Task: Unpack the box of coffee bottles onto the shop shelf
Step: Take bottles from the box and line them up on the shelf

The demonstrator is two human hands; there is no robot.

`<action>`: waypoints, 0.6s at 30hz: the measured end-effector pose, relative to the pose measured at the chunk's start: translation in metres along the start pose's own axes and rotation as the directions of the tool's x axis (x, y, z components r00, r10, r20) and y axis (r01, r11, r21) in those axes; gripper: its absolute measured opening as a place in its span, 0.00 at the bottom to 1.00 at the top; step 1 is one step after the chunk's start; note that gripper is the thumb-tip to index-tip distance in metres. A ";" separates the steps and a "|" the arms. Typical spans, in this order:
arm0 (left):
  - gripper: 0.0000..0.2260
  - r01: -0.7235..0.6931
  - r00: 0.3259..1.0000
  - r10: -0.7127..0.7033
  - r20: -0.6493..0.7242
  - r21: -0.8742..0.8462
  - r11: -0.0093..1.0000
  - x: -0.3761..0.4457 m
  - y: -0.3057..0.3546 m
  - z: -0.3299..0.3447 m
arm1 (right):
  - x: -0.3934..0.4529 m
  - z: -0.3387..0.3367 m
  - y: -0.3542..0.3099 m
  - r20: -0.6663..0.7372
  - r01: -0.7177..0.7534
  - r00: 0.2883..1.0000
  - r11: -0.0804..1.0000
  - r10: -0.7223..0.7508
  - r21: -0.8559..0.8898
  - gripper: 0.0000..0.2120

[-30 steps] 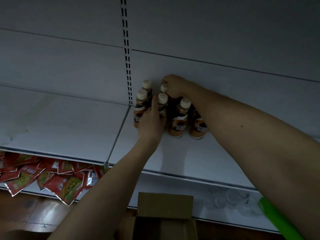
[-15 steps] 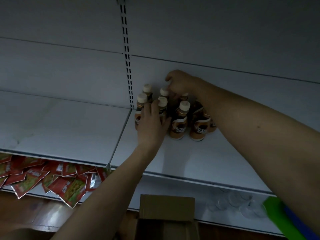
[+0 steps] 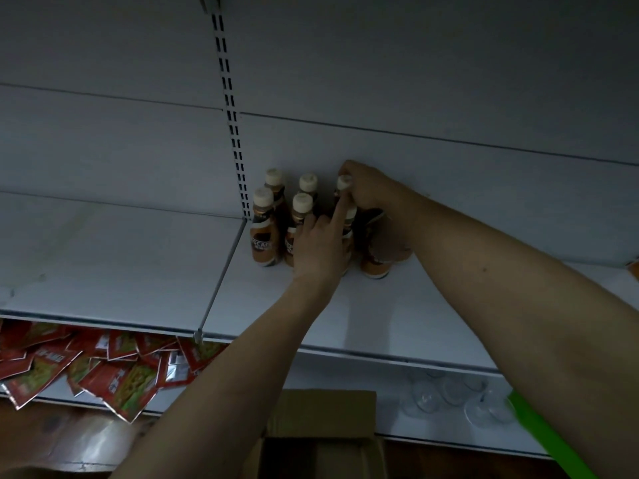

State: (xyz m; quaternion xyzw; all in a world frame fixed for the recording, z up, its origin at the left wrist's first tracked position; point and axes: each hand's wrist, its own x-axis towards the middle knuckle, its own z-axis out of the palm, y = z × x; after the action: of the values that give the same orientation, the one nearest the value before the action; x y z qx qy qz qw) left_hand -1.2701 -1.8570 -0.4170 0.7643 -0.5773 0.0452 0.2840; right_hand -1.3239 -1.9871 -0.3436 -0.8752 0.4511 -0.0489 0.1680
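Observation:
Several brown coffee bottles (image 3: pixel 263 233) with cream caps stand in a cluster at the back of the white shelf (image 3: pixel 373 316), just right of the slotted upright. My right hand (image 3: pixel 368 188) reaches over the cluster and pinches the neck of a back-row bottle (image 3: pixel 344 183) under its cap. My left hand (image 3: pixel 320 247) rests against the front bottles, index finger stretched up to that same bottle. The right-hand bottles are partly hidden behind my hands. The open cardboard box (image 3: pixel 321 433) sits below, at the bottom centre.
Red snack packets (image 3: pixel 86 364) lie heaped on the lower shelf at left. Clear plastic cups (image 3: pixel 449 395) lie on the lower shelf at right, next to a green strip (image 3: pixel 539 433). A slotted metal upright (image 3: pixel 230 108) runs up the back panel.
My left hand shifted right across the front bottles and stretched its index finger upward. My right hand closed on a back bottle's neck. The camera moved closer.

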 end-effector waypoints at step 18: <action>0.30 0.010 0.999 -0.009 -0.039 0.021 1.000 0.000 -0.005 0.001 | -0.012 -0.013 -0.002 0.132 0.004 0.991 0.990 -0.023 0.140 0.18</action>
State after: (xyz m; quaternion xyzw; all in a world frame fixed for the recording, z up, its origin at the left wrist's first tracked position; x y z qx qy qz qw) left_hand -1.2660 -1.8564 -0.4199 0.7690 -0.5675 0.0646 0.2872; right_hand -1.3326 -1.9802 -0.3303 -0.8657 0.4282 -0.0227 0.2581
